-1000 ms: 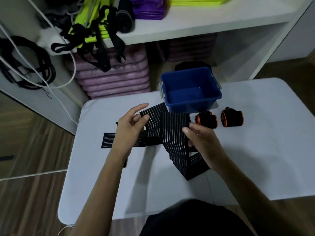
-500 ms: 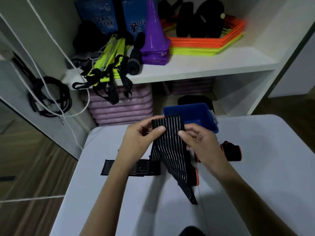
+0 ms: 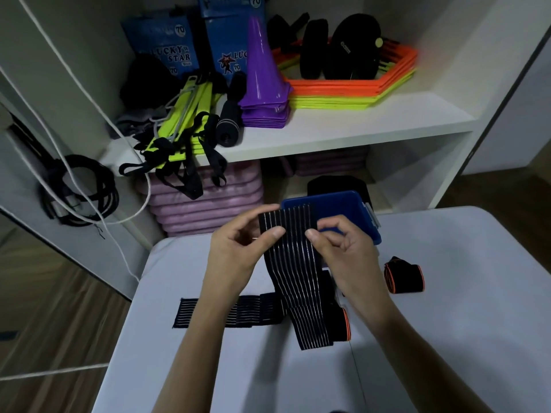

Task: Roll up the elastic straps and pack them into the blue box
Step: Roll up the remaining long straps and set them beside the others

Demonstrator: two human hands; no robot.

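Note:
A black elastic strap with thin white stripes (image 3: 295,269) hangs in the air above the white table (image 3: 447,338). My left hand (image 3: 238,251) pinches its top left edge and my right hand (image 3: 343,251) pinches its top right edge. Its lower end reaches the table, where a second striped strap (image 3: 226,312) lies flat to the left. The blue box (image 3: 340,204) stands just behind the held strap, partly hidden by it. One rolled black strap with orange trim (image 3: 404,278) lies at the right, another rolled strap (image 3: 340,320) sits under my right wrist.
White shelves behind the table hold purple cones (image 3: 264,84), orange and yellow hexagon rings (image 3: 351,90), yellow-green straps (image 3: 185,120) and stacked pink mats (image 3: 208,201). Black cords (image 3: 80,192) hang at the left. The wooden floor drops off left of the table.
Both hands lifted the strap's upper end off the table and now hold it taut and upright in front of the blue box. The view tilted upward toward the shelves.

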